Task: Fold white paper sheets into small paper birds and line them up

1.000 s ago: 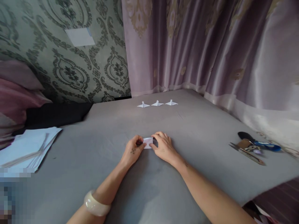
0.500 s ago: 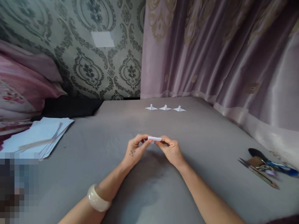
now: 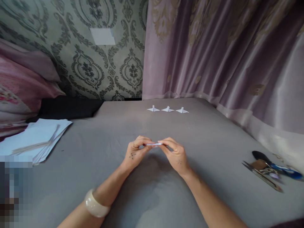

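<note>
A small folded piece of white paper (image 3: 155, 144) is held above the grey sheet, seen nearly edge-on as a thin strip. My left hand (image 3: 137, 152) pinches its left end between thumb and fingers. At the other end, the thumb and fingers of my right hand (image 3: 175, 155) are closed on it. Both hands keep low and close together. Farther back stand three white folded-paper figures in a row: a left one (image 3: 153, 109), a middle one (image 3: 167, 109) and a right one (image 3: 182, 110).
A stack of white paper (image 3: 35, 134) lies at the left beside a black cloth (image 3: 68, 107). On the right are tweezers (image 3: 262, 177), blue-handled scissors (image 3: 287, 171) and a brown piece (image 3: 259, 164). Curtains (image 3: 190, 50) hang along the back and right.
The folded paper has tilted from showing its white face to nearly edge-on. My hands have spread very slightly apart, both still gripping it.
</note>
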Demonstrator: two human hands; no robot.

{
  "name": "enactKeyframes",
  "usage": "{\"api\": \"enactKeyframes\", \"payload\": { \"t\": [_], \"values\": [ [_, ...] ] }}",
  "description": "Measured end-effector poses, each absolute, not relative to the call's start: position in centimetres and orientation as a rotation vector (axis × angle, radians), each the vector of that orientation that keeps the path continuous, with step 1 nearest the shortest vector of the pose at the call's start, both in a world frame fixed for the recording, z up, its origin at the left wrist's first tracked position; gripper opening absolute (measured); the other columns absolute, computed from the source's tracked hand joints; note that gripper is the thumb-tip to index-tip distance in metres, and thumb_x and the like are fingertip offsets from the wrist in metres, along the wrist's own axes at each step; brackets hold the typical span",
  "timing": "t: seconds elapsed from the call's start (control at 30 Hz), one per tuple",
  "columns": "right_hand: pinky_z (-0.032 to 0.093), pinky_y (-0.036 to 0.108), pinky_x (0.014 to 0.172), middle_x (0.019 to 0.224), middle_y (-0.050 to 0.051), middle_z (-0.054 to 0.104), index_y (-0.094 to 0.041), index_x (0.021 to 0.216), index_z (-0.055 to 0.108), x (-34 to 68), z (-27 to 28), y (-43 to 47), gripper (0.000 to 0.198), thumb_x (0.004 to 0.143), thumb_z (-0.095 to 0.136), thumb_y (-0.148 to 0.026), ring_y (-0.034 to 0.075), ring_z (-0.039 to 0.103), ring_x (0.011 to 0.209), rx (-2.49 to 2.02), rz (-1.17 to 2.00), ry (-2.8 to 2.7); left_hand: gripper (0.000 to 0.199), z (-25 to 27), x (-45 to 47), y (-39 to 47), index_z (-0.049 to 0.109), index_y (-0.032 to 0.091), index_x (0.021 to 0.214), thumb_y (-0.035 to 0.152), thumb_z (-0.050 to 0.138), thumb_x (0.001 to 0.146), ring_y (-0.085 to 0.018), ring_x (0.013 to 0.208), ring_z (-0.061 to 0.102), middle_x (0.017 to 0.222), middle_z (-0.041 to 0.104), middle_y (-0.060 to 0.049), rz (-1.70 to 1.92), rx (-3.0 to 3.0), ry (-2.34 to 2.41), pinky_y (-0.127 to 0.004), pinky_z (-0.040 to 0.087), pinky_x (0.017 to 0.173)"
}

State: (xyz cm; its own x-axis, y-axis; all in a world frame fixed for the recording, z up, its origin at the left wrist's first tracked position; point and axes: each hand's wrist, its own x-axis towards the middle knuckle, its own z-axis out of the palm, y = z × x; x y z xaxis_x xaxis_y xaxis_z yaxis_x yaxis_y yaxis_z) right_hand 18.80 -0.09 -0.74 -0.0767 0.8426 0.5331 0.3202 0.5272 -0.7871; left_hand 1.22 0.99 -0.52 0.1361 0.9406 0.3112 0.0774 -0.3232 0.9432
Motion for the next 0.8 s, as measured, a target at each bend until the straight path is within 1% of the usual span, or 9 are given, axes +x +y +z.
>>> {"api": "enactKeyframes", "payload": {
  "t": [0.1, 0.2, 0.27, 0.37, 0.47, 0.53, 0.63, 0.7, 0.8],
  "values": [
    [0.051, 0.028, 0.073, 0.084, 0.003, 0.067, -0.024, 0.091, 0.07, 18.8, -0.4, -0.1, 0.011, 0.086, 0.061, -0.025, 0.015, 0.063, 0.077, -0.973, 0.597, -1.642, 0.011, -0.4, 1.2, 0.9, 0.075, 0.02, 0.073, 0.031, 0.073, 0.074, -0.017, 0.079, 0.059, 0.079, 0.067, -0.005, 1.32, 1.515, 0.973, -0.03, 0.045, 0.078],
    [0.05, 0.026, 0.067, 0.075, 0.001, 0.065, -0.023, 0.083, 0.071, 18.7, 0.0, -0.2, 0.007, 0.083, 0.064, -0.025, 0.013, 0.061, 0.07, -0.98, 0.616, -1.587, 0.01, -0.2, 1.2, 0.9, 0.074, 0.02, 0.073, 0.03, 0.074, 0.073, -0.017, 0.082, 0.06, 0.08, 0.068, -0.004, 1.287, 1.425, 0.962, -0.028, 0.045, 0.078],
    [0.048, 0.025, 0.065, 0.072, 0.0, 0.064, -0.023, 0.08, 0.071, 18.6, 0.3, -0.3, 0.006, 0.081, 0.067, -0.027, 0.013, 0.06, 0.066, -1.023, 0.641, -1.518, 0.014, -0.2, 1.3, 0.9, 0.074, 0.019, 0.075, 0.033, 0.071, 0.076, -0.017, 0.082, 0.06, 0.082, 0.069, -0.004, 1.242, 1.358, 0.987, -0.027, 0.045, 0.078],
    [0.047, 0.024, 0.063, 0.069, -0.001, 0.062, -0.022, 0.075, 0.069, 18.6, 0.6, -0.6, 0.011, 0.079, 0.069, -0.032, 0.012, 0.059, 0.064, -1.083, 0.702, -1.445, 0.025, -0.5, 1.4, 1.0, 0.074, 0.018, 0.074, 0.04, 0.065, 0.08, -0.015, 0.073, 0.057, 0.075, 0.067, -0.002, 1.189, 1.283, 1.039, -0.025, 0.044, 0.072],
    [0.047, 0.024, 0.064, 0.068, 0.0, 0.063, -0.02, 0.072, 0.068, 18.7, 0.8, -0.8, 0.017, 0.08, 0.067, -0.035, 0.013, 0.058, 0.064, -1.101, 0.765, -1.429, 0.031, -1.0, 1.4, 1.2, 0.071, 0.017, 0.069, 0.046, 0.064, 0.079, -0.012, 0.064, 0.051, 0.063, 0.061, 0.0, 1.206, 1.227, 1.055, -0.023, 0.04, 0.064],
    [0.047, 0.025, 0.065, 0.068, 0.0, 0.064, -0.02, 0.073, 0.068, 18.7, 0.8, -0.9, 0.019, 0.081, 0.065, -0.037, 0.013, 0.059, 0.065, -1.119, 0.802, -1.43, 0.033, -1.3, 1.5, 1.3, 0.07, 0.016, 0.067, 0.047, 0.065, 0.078, -0.012, 0.063, 0.049, 0.061, 0.059, 0.0, 1.219, 1.211, 1.047, -0.024, 0.039, 0.063],
    [0.048, 0.025, 0.065, 0.067, 0.001, 0.065, -0.02, 0.075, 0.069, 18.7, 0.7, -0.8, 0.02, 0.081, 0.064, -0.038, 0.013, 0.059, 0.064, -1.168, 0.87, -1.409, 0.034, -1.4, 1.5, 1.4, 0.068, 0.016, 0.065, 0.047, 0.064, 0.078, -0.012, 0.063, 0.049, 0.061, 0.058, 0.0, 1.228, 1.188, 1.04, -0.024, 0.039, 0.064],
    [0.049, 0.026, 0.066, 0.069, 0.001, 0.067, -0.02, 0.079, 0.07, 18.8, 0.4, -0.6, 0.019, 0.079, 0.066, -0.038, 0.014, 0.06, 0.065, -1.199, 0.943, -1.38, 0.032, -1.3, 1.5, 1.5, 0.068, 0.016, 0.064, 0.045, 0.065, 0.077, -0.012, 0.063, 0.05, 0.06, 0.058, 0.0, 1.24, 1.157, 1.051, -0.024, 0.04, 0.063],
    [0.051, 0.028, 0.07, 0.075, 0.002, 0.07, -0.021, 0.083, 0.071, 18.9, 0.0, -0.2, 0.016, 0.076, 0.069, -0.035, 0.015, 0.063, 0.07, -1.184, 0.995, -1.353, 0.022, -0.8, 1.5, 1.4, 0.07, 0.017, 0.068, 0.039, 0.073, 0.071, -0.014, 0.069, 0.055, 0.069, 0.063, -0.001, 1.247, 1.172, 1.047, -0.025, 0.044, 0.068]
  ]
}}
